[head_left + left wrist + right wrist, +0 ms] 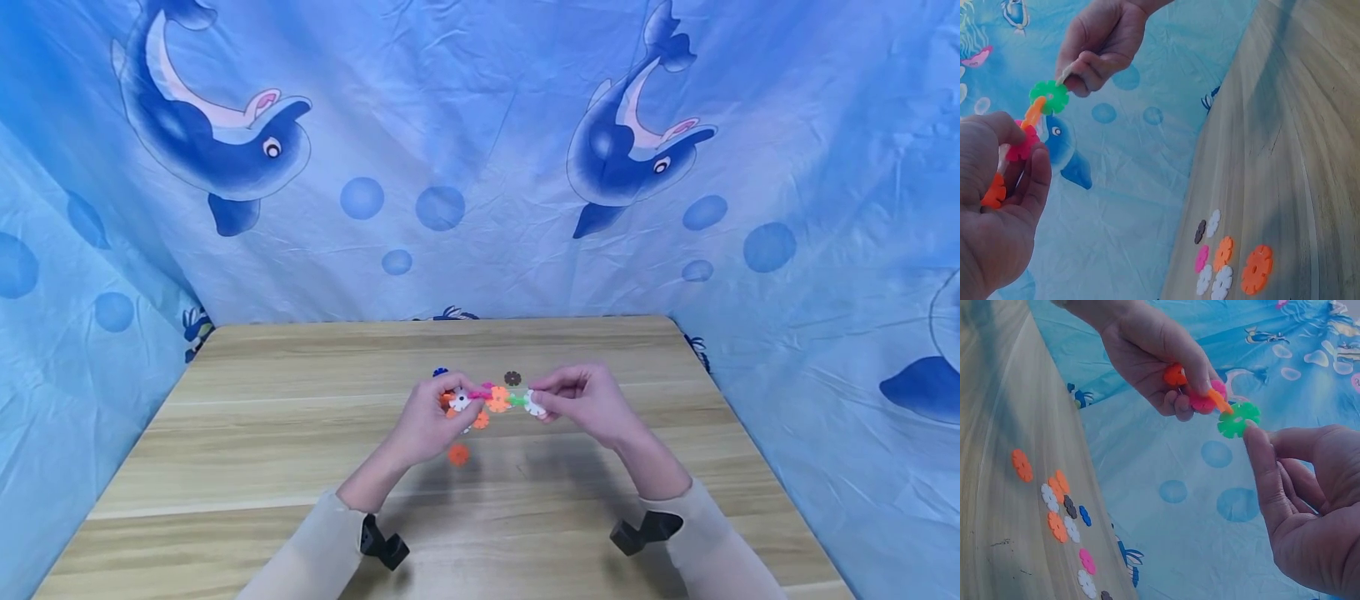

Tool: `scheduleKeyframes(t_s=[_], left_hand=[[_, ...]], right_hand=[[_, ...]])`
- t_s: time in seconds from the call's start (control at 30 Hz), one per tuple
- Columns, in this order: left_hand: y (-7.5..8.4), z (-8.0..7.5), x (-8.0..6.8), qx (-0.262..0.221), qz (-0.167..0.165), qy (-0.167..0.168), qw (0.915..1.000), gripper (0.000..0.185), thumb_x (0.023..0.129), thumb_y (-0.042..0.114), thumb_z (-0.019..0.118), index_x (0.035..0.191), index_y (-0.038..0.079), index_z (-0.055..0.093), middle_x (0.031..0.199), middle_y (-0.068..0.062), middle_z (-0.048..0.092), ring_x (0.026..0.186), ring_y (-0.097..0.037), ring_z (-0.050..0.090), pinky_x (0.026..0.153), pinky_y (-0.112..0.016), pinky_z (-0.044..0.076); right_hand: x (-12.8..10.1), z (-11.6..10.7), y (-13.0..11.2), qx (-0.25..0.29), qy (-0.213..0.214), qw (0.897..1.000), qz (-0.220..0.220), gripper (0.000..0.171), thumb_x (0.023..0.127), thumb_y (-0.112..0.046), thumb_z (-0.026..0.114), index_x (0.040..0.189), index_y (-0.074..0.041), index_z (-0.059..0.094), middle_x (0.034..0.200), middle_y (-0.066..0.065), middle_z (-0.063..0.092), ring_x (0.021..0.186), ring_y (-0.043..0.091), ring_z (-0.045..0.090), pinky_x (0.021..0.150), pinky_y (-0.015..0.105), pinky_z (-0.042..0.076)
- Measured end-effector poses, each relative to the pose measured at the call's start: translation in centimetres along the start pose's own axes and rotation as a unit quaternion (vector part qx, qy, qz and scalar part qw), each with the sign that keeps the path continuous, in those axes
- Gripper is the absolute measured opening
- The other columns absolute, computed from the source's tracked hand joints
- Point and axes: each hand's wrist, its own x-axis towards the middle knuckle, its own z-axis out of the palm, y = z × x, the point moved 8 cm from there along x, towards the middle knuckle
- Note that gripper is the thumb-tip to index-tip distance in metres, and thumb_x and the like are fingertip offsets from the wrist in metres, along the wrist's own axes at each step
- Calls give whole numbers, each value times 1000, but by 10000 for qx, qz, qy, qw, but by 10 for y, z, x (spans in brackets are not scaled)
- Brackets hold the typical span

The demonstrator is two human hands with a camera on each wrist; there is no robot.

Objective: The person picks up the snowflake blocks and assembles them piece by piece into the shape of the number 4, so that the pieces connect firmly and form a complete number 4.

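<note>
Loose discs [458, 454] clustered mid-table [262, 433] under hands; bare wood either side; cloth backdrop [480, 208] blocks rear.

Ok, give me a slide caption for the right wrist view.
Both hands hold a chain of snowflake discs above the table.

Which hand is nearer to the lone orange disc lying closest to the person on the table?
The left. The left hand is held just above and beside the orange disc, gripping one end of the disc chain. The right hand pinches the other end, farther off to the right.
</note>
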Motion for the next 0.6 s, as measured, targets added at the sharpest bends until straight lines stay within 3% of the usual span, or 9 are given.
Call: scheduleKeyframes(t_s=[0.23, 0.47, 0.6], left_hand=[[2, 0, 2, 24, 126, 32, 9999, 13, 90, 8, 71, 93, 20, 71, 98, -1, 77, 70, -5, 60, 56, -24, 54], [9, -3, 4, -34, 435, 104, 9990, 10, 92, 10, 70, 94, 20, 71, 96, 0, 76, 75, -8, 64, 67, -24, 59], [5, 0, 2, -297, 282, 46, 9991, 12, 90, 11, 72, 99, 19, 71, 101, -3, 74, 79, -9, 65, 69, -27, 61]], right_hand=[[0, 0, 2, 148, 116, 9998, 116, 29, 86, -6, 76, 109, 10, 70, 96, 8, 76, 67, 14, 73, 67, 34, 64], [2, -1, 1, 224, 191, 9995, 135, 32, 85, -9, 77, 111, 8, 70, 95, 4, 77, 68, 14, 74, 69, 36, 64], [2, -2, -1, 195, 229, 9995, 92, 36, 85, -12, 78, 113, 9, 69, 95, 2, 78, 69, 14, 74, 70, 35, 64]])
